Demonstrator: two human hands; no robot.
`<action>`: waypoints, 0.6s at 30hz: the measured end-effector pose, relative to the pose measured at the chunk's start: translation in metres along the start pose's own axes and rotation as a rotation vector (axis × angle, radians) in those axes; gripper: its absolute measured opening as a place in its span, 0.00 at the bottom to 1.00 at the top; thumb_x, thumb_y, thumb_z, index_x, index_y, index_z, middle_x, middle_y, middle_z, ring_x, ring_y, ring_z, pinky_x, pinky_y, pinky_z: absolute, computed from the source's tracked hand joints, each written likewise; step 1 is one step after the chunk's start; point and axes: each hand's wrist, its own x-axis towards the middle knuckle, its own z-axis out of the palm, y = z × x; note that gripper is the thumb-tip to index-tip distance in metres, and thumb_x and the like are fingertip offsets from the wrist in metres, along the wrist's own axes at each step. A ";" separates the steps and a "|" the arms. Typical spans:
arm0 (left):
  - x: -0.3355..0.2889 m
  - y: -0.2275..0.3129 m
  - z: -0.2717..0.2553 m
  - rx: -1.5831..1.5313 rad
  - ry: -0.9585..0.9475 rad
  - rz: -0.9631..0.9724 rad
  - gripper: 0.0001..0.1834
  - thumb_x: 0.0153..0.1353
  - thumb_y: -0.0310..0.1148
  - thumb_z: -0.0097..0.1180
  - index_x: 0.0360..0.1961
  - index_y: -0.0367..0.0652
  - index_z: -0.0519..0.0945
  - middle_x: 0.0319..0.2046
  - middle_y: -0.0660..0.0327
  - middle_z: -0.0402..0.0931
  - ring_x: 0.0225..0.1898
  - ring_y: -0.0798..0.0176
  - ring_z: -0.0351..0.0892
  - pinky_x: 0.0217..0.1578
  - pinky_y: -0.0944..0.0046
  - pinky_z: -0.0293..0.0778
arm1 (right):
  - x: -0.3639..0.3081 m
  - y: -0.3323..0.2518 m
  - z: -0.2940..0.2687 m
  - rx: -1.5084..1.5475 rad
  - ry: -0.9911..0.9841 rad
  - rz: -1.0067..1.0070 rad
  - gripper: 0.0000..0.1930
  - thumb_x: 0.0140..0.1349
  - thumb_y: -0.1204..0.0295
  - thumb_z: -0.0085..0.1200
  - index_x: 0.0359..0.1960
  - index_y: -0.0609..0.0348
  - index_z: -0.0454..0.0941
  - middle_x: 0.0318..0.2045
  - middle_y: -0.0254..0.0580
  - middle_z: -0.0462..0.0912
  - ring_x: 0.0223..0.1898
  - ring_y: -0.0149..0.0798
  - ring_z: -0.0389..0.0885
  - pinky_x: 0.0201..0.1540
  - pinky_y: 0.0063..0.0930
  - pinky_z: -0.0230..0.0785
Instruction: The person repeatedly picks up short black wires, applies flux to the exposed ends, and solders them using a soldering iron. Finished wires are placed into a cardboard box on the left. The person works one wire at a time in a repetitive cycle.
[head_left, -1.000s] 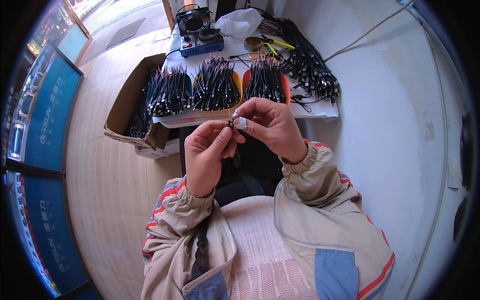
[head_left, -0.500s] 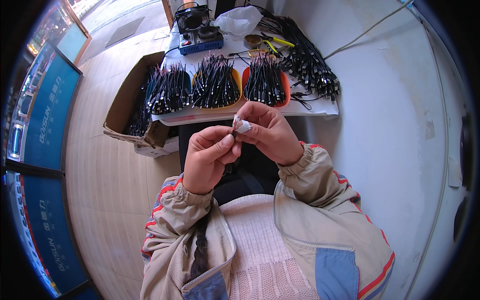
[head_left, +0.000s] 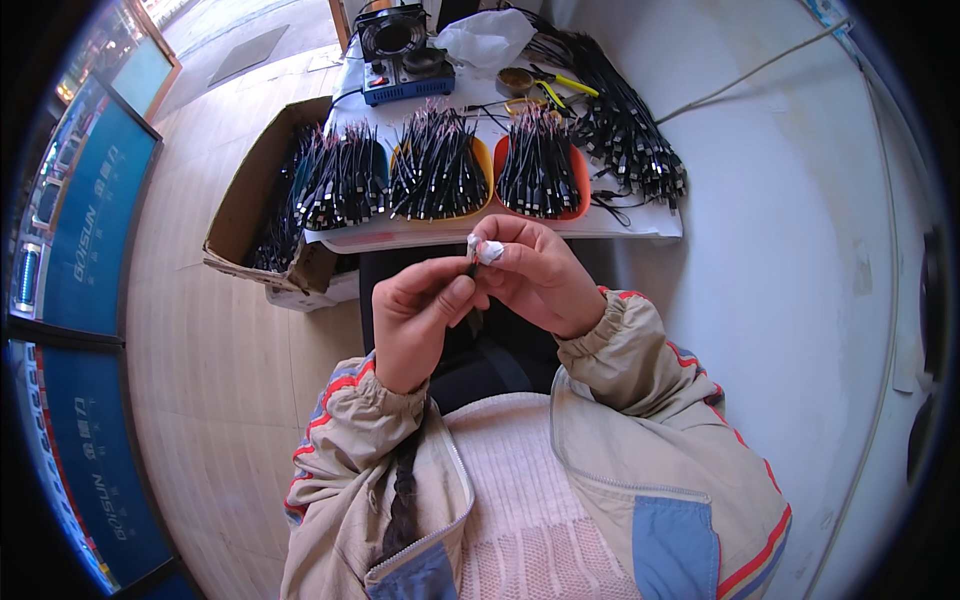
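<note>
In front of my lap both hands meet, fingertips together. My left hand (head_left: 425, 310) is closed in a pinch on the end of a thin black cable (head_left: 471, 270), with a trace of red wire near its tip. My right hand (head_left: 538, 275) is closed too, thumb and index finger pinching at the wire ends. White material (head_left: 490, 252), perhaps tape or tissue, sits at the tips of the right thumb and index finger; whether it is wrapped round them or held is unclear. Most of the cable is hidden by the fingers.
Ahead on the white table (head_left: 420, 235), yellow (head_left: 483, 160) and orange-red (head_left: 583, 185) trays hold bundled black cables. A blue device with a fan (head_left: 405, 85), yellow-handled pliers (head_left: 570, 84), a small round tin (head_left: 514, 80) and a large cable bundle (head_left: 625, 140) lie behind. A cardboard box (head_left: 240, 215) stands left.
The hands stay together at almost the same spot. My right fingers have shifted slightly, and the white material looks more bunched. The view has tilted a little.
</note>
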 end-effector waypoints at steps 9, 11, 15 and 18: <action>0.006 -0.006 -0.028 0.187 0.108 0.116 0.09 0.61 0.19 0.56 0.43 0.31 0.80 0.33 0.59 0.81 0.32 0.72 0.78 0.35 0.75 0.74 | 0.058 -0.014 -0.015 -0.289 -0.046 0.298 0.13 0.62 0.73 0.52 0.48 0.59 0.70 0.34 0.32 0.74 0.32 0.25 0.73 0.35 0.20 0.68; 0.008 -0.006 -0.036 0.146 0.197 0.089 0.09 0.62 0.21 0.56 0.43 0.31 0.80 0.32 0.60 0.81 0.32 0.73 0.78 0.34 0.76 0.73 | 0.108 -0.034 -0.025 -1.062 -0.013 0.008 0.10 0.63 0.68 0.54 0.40 0.62 0.76 0.30 0.28 0.75 0.32 0.21 0.72 0.34 0.18 0.67; 0.011 -0.001 -0.051 0.102 0.249 0.014 0.09 0.63 0.24 0.57 0.43 0.33 0.81 0.27 0.64 0.79 0.27 0.79 0.72 0.25 0.81 0.62 | 0.188 -0.038 -0.030 -1.966 0.237 -0.178 0.15 0.55 0.62 0.57 0.32 0.65 0.80 0.27 0.51 0.82 0.30 0.48 0.82 0.34 0.39 0.73; 0.011 -0.001 -0.057 0.086 0.238 0.005 0.09 0.63 0.25 0.57 0.43 0.33 0.81 0.27 0.65 0.79 0.24 0.81 0.69 0.22 0.82 0.58 | 0.205 -0.023 -0.025 -2.239 0.267 -0.039 0.14 0.51 0.62 0.57 0.29 0.61 0.82 0.28 0.51 0.83 0.34 0.53 0.83 0.37 0.43 0.76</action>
